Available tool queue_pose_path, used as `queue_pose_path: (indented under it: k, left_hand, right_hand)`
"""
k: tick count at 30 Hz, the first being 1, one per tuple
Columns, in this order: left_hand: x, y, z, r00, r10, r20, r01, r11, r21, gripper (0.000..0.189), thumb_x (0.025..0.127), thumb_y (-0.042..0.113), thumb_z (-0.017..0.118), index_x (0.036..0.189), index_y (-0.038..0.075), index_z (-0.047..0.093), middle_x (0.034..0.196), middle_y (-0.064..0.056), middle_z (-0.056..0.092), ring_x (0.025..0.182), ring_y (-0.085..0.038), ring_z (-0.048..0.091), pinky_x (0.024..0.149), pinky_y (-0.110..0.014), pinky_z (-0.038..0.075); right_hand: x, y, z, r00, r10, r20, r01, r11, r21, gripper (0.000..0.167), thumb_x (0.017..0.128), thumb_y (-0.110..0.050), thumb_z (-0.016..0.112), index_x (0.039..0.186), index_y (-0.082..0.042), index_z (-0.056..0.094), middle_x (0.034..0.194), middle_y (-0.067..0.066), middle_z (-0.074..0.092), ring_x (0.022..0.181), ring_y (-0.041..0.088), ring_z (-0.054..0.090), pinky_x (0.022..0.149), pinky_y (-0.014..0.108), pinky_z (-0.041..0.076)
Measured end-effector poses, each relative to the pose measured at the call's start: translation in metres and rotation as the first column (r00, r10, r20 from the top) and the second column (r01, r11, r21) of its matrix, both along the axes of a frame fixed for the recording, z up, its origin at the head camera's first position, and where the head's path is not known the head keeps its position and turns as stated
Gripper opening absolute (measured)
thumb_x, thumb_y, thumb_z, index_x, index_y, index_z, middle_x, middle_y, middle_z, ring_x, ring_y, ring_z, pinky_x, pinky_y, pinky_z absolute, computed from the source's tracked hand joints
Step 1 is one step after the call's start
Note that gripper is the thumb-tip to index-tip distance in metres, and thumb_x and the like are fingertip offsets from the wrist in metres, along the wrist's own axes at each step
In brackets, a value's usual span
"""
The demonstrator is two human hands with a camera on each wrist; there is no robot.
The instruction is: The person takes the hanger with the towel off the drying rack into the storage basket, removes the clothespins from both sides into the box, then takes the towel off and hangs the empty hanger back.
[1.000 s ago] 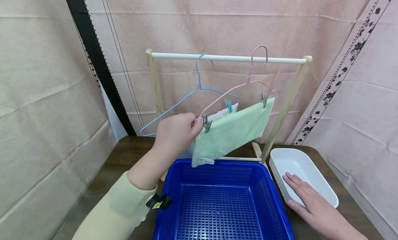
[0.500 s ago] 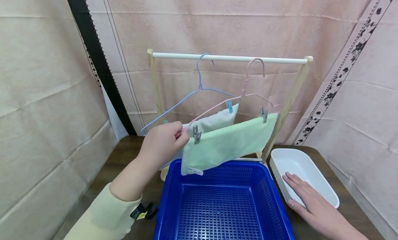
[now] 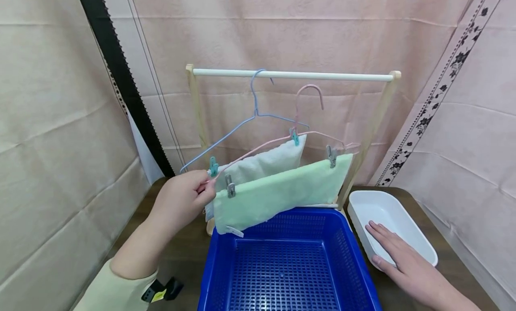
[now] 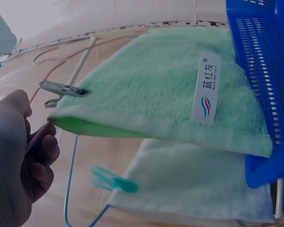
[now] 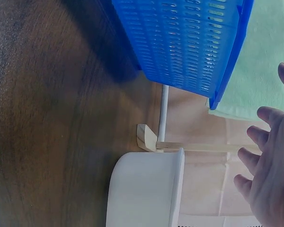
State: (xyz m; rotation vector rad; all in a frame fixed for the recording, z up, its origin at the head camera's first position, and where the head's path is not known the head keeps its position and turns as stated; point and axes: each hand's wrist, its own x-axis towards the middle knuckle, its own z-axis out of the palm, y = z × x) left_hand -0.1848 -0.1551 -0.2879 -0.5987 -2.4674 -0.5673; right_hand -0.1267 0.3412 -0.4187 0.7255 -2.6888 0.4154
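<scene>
My left hand (image 3: 181,199) pinches the left end of a pink hanger (image 3: 262,145). From that hanger a light green towel (image 3: 282,185) hangs tilted, held by two metal clips (image 3: 230,186); its label (image 4: 207,87) shows in the left wrist view. The hanger's hook is below the rack's bar (image 3: 338,76) and apart from it. Behind, a blue hanger (image 3: 238,126) hooks over the bar, with a pale towel (image 3: 266,161) on teal clips (image 3: 213,166). My right hand (image 3: 407,261) lies with straight fingers over the near side of a white tray (image 3: 419,230).
A blue perforated basket (image 3: 282,221) stands in front of the rack, and the green towel's lower left corner reaches its back rim. The rack's right post (image 3: 368,131) rises close to the green towel. Brown tabletop (image 3: 185,252) shows left of the basket.
My left hand has moved left and down, bringing the pink hanger and green towel along. The hanger's hook has dropped from the bar's height to below it. My right hand stays put.
</scene>
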Motion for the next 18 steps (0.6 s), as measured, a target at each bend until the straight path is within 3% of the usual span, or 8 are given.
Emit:
queue_pose_path:
  k: [7, 14, 18]
  left_hand:
    - [0.004, -0.011, -0.012, 0.998, -0.052, 0.032, 0.052, 0.999, 0.016, 0.037, 0.093, 0.015, 0.061, 0.063, 0.018, 0.039, 0.061, 0.006, 0.031, 0.053, -0.009, 0.031, 0.048, -0.025, 0.028]
    - [0.005, -0.022, -0.024, 0.994, -0.098, -0.054, 0.099, 0.994, 0.034, 0.039, 0.087, 0.009, 0.063, 0.062, 0.020, 0.036, 0.063, 0.011, 0.026, 0.054, -0.003, 0.024, 0.048, -0.022, 0.023]
    - [0.007, -0.025, -0.029, 0.992, -0.116, -0.049, 0.118, 0.992, 0.035, 0.040, 0.086, 0.008, 0.063, 0.061, 0.021, 0.036, 0.062, 0.013, 0.025, 0.053, -0.002, 0.023, 0.048, -0.021, 0.023]
  right_hand:
    - [-0.002, -0.001, 0.002, 0.999, -0.034, -0.002, 0.034, 0.999, 0.007, 0.065, 0.095, -0.026, 0.065, 0.153, -0.018, 0.037, 0.154, 0.006, 0.040, 0.145, -0.005, 0.012, 0.108, 0.006, 0.004]
    - [0.000, 0.001, 0.002, 0.997, -0.077, 0.012, 0.077, 0.997, 0.006, 0.066, 0.096, -0.030, 0.064, 0.154, -0.022, 0.034, 0.154, 0.006, 0.041, 0.145, 0.002, 0.021, 0.106, 0.003, 0.003]
    - [0.000, 0.001, 0.002, 0.996, -0.086, 0.016, 0.085, 0.996, 0.009, 0.066, 0.096, -0.031, 0.063, 0.154, -0.023, 0.034, 0.153, 0.006, 0.041, 0.145, 0.000, 0.018, 0.105, 0.003, 0.003]
